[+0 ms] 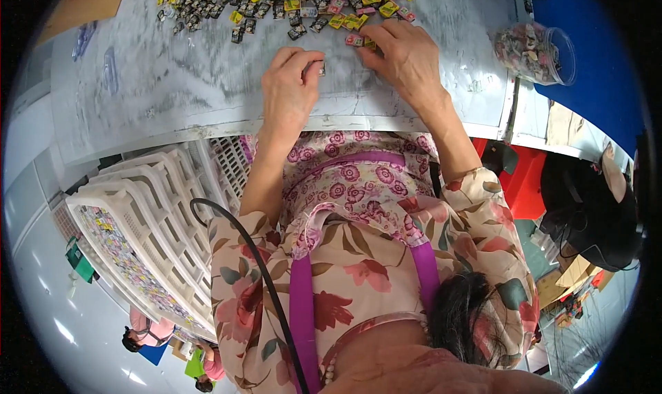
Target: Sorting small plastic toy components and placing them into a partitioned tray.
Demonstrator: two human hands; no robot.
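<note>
My left hand [289, 84] is just above the table's front part, thumb and forefinger pinched on a small piece [322, 68] mostly hidden by the fingers. To its right, my right hand [408, 57] reaches to the near edge of a pile of small flat printed pieces [258, 6] in black, yellow and pink. Its fingers curl round a small yellow-and-black piece [369, 43], partly covered. A small pink piece [353, 40] lies right beside those fingertips.
On the right stands a clear plastic jar [567, 56] of mixed small pieces. Brown cardboard [83, 8] lies at the far left of the worn grey table [186, 84]. White plastic crates [138, 208] are stacked at my left, below the table. Other people [148, 328] are further off.
</note>
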